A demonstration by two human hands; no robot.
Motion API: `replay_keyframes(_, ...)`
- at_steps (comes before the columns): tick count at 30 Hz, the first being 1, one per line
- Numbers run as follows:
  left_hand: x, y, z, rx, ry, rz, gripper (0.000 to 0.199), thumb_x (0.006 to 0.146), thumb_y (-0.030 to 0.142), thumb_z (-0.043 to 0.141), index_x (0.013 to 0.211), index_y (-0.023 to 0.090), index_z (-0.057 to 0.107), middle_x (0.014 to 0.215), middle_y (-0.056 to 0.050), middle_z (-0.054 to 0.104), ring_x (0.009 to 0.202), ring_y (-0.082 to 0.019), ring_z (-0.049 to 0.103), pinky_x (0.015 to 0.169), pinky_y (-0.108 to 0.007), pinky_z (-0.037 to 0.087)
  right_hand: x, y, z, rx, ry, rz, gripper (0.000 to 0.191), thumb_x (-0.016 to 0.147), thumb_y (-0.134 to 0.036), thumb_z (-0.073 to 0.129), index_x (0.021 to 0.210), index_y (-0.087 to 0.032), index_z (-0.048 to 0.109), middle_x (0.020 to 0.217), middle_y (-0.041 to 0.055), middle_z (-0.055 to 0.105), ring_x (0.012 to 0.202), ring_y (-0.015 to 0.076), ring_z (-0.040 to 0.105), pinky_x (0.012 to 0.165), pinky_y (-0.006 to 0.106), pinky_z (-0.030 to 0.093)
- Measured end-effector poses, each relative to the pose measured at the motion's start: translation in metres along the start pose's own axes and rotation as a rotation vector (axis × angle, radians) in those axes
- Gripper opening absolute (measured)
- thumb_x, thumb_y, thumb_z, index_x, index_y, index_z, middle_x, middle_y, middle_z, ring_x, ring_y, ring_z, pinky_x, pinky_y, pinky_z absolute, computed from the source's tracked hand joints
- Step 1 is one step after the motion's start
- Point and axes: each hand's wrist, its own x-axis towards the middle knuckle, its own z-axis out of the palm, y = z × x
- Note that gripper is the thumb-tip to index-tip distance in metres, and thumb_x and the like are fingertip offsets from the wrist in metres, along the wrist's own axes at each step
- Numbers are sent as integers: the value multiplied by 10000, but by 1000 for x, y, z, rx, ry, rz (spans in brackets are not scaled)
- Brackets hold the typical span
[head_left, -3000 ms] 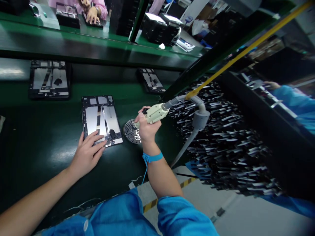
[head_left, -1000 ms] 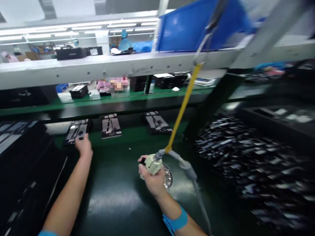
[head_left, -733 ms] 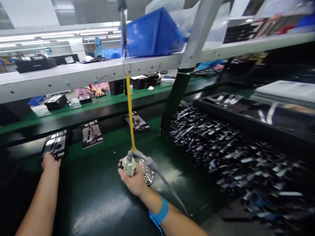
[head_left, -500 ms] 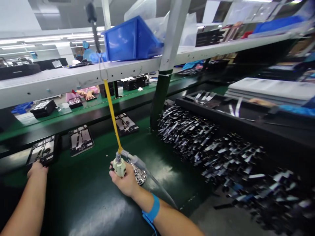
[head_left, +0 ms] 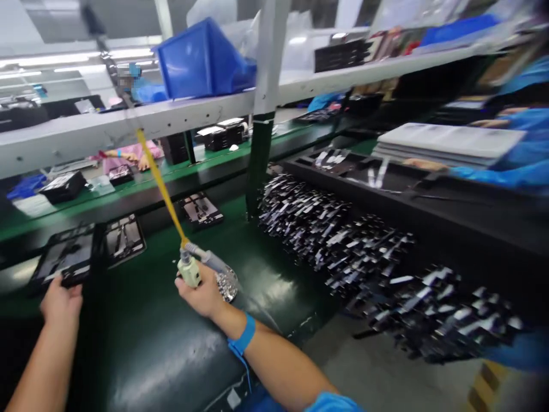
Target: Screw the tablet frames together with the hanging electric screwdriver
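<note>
At the left, my left hand [head_left: 62,303] is closed on the near edge of an opened tablet [head_left: 66,254], a flat black-framed device with bare inner parts. The tablet is tilted, and its far side is near the dark rail. My right hand [head_left: 205,292] wraps round an electric screwdriver [head_left: 189,272] with a pale green top; its lower part is hidden by the hand. A yellow strap [head_left: 160,186] runs up from it, and a grey cord [head_left: 214,262] leads off behind. Partly behind the right hand lies a dish of small silvery pieces [head_left: 227,284].
Two more opened tablets, a nearer one [head_left: 125,237] and a farther one [head_left: 201,209], lie along the rail. Many dark strips with silvery ends [head_left: 309,217] hang beside a black tray [head_left: 412,212] at the right. A shelf [head_left: 206,111] crosses above, bearing a blue bin [head_left: 201,60]. Co-workers' sleeves [head_left: 506,171] show.
The whole view has swung right, so most things sit farther left. My left hand has tilted up the tablet and more of its inside shows. The right hand keeps its hold on the screwdriver.
</note>
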Motion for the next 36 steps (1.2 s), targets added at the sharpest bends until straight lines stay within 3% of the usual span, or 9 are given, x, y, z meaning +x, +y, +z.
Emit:
replay_keyframes(4,-39,-29,-42,-40,0,-184,206,983,49,512,1131,120,637,935,-1,699,793,-94,672,795,-239,594,7,3,-5,-7,41,-17,229,782,-361,701,929,-185,690,792,25,689,704,164,623,694,278,543)
replay_keyframes(13,-213,-98,-134,16,-165,-454,304,960,69,592,1214,218,667,1265,-69,703,1009,-147,716,813,-266,620,13,22,-9,-91,86,-97,248,849,-413,704,937,-183,672,897,50,707,806,185,668,801,314,559)
replay_keyframes(17,-243,-98,-165,126,-306,-620,255,932,190,692,1186,209,667,1291,-89,690,1153,-204,684,955,-350,591,12,28,-8,-133,74,-92,315,854,-460,714,1006,-190,654,883,35,690,794,178,648,800,320,554)
replay_keyframes(20,-242,-82,-188,431,-590,-793,413,878,406,764,1193,153,676,1183,-153,718,1083,-273,708,929,-402,587,16,27,-8,-164,65,-97,355,863,-465,714,1076,-194,630,854,20,680,779,178,646,816,335,551)
replay_keyframes(23,-222,-64,-203,843,-904,-418,517,880,582,694,1177,158,704,1127,-154,715,1030,-290,699,937,-423,558,18,22,-9,-222,58,-94,483,855,-450,722,1234,-190,577,983,57,700,883,209,672,889,379,554)
replay_keyframes(27,-185,-60,-205,1238,-970,255,626,864,596,669,1379,249,598,1339,-113,604,1217,-313,592,1046,-462,483,-5,7,-30,-457,154,-138,623,884,-393,679,1428,-188,455,1350,159,571,1188,268,597,1026,441,517)
replay_keyframes(29,-171,-68,-202,1388,-992,293,739,850,619,654,1482,266,505,1334,-113,589,1218,-330,579,992,-474,504,-34,-1,-47,-566,115,-131,490,938,-372,608,1384,-202,501,1281,141,599,1099,248,618,992,429,528)
replay_keyframes(31,-162,-78,-198,1462,-1055,301,762,858,621,625,1514,262,479,1271,-115,608,1166,-332,596,946,-464,513,-67,-7,-61,-663,-148,-3,404,964,-411,593,1326,-234,565,1136,88,640,911,204,639,884,382,554)
replay_keyframes(36,-155,-84,-186,1362,-1178,320,665,857,487,671,1478,285,541,1163,-81,652,1079,-288,626,921,-382,496,-117,-12,-64,-924,-653,175,738,829,-534,775,1457,-284,478,1270,89,571,1139,307,631,975,446,530)
